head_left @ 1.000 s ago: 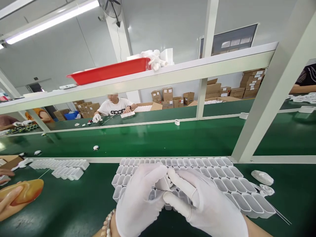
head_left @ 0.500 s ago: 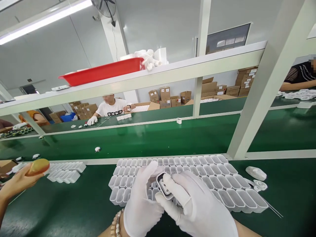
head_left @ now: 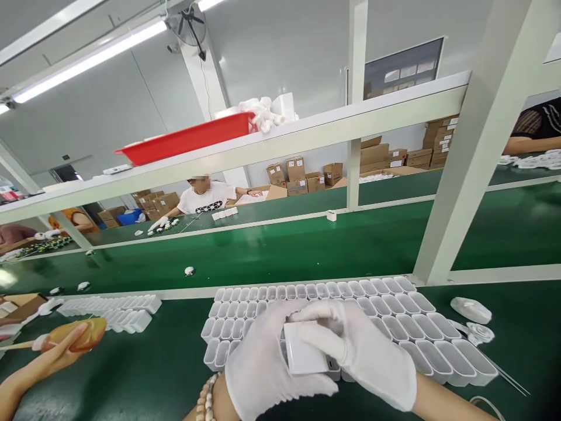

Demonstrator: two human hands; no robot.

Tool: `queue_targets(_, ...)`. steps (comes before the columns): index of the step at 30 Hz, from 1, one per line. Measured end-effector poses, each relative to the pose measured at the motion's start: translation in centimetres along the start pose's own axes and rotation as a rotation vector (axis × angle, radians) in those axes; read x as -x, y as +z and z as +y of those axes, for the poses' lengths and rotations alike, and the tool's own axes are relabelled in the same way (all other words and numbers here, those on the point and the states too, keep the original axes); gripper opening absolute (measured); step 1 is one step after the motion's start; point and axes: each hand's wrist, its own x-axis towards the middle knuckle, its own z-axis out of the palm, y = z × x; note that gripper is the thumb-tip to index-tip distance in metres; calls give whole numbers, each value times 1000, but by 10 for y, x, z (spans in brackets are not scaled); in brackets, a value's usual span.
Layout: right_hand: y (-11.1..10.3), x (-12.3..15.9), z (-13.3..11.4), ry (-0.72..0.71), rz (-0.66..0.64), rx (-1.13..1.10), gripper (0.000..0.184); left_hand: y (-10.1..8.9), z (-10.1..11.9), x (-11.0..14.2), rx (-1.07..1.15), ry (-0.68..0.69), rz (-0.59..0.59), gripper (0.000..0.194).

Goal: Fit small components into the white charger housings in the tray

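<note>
Both my hands wear white gloves and meet over the bench in front of me. My left hand [head_left: 265,359] curls around one side of a white plastic case [head_left: 304,348], its thumb side toward the middle. From the other side my right hand [head_left: 363,348] grips the same case, with fingers laid across its top. A smooth, glossy face of the case shows, and a small dark opening sits near its lower right corner. Under and behind my hands stand rows of white open-topped plastic cases [head_left: 442,354]; my hands hide part of them.
At right lie a white wrapped bundle [head_left: 471,310], a white roll [head_left: 480,333] and thin metal tweezers [head_left: 506,371]. A co-worker's hand [head_left: 59,354] at left holds an orange bottle [head_left: 74,336]. A green conveyor belt [head_left: 263,251] runs behind, beneath a shelf with a red tray [head_left: 188,137].
My hands have turned the case: its open, dark-rimmed end showed before, now a plain white side does. The co-worker's orange bottle has moved lower and tilted. The view has shifted slightly.
</note>
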Motion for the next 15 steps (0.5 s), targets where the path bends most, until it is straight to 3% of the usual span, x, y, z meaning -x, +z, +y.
queue_targets(2, 2, 0, 3, 42, -49, -8, 27, 0, 4, -1, -54, -9, -45, 59)
queue_targets(8, 3, -1, 2, 164, -141, -67, 28, 3, 6, 2, -195, 13, -28, 21)
queue_targets(12, -1, -11, 5, 249, -92, -217, 32, 6, -2, -1, -186, -65, 46, 36)
queue_targets(15, -10, -27, 20, 319, 33, -585, 26, 8, -6, 2, -328, -19, 231, 56)
